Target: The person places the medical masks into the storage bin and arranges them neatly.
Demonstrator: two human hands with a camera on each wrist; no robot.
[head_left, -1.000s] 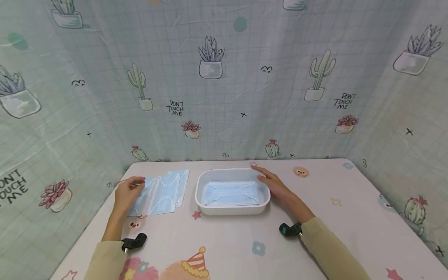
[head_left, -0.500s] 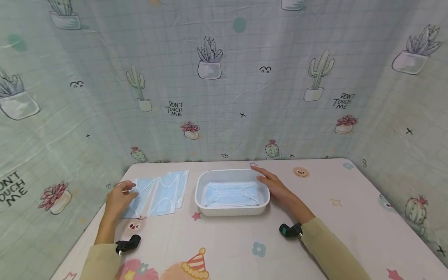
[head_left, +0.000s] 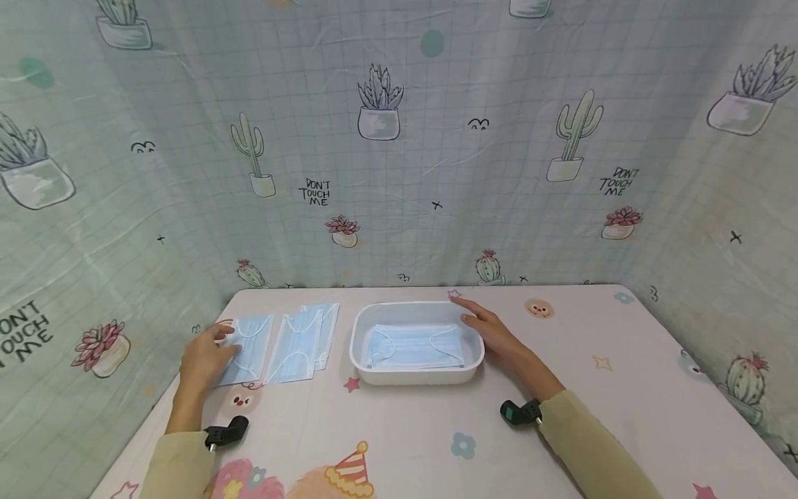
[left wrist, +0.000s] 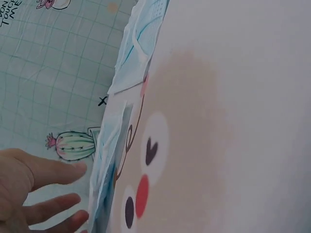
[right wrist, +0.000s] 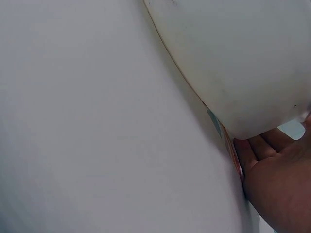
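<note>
My left hand [head_left: 208, 357] reaches to the leftmost blue face mask [head_left: 252, 339], which lies flat on the table. Its thumb and fingers are parted, and in the left wrist view the fingertips [left wrist: 73, 200] hover beside that mask's edge [left wrist: 108, 141]. Two more masks [head_left: 296, 346] overlap to its right. A white plastic box [head_left: 414, 376] stands in the middle with masks [head_left: 414, 346] inside. My right hand [head_left: 492, 333] holds the box at its far right corner, thumb over the rim and fingers along the outer wall. Some fingertips of the right hand are hidden.
The pale printed tablecloth [head_left: 548, 450] covers the table. Behind and on both sides hangs a cactus-patterned curtain [head_left: 424, 173], close to the table's far edge. A black wrist camera [head_left: 227, 433] sits on the left forearm, another camera [head_left: 520, 412] on the right.
My left hand has moved left and slightly down, and its fingers have parted over the leftmost mask. My right hand and the box have stayed in place.
</note>
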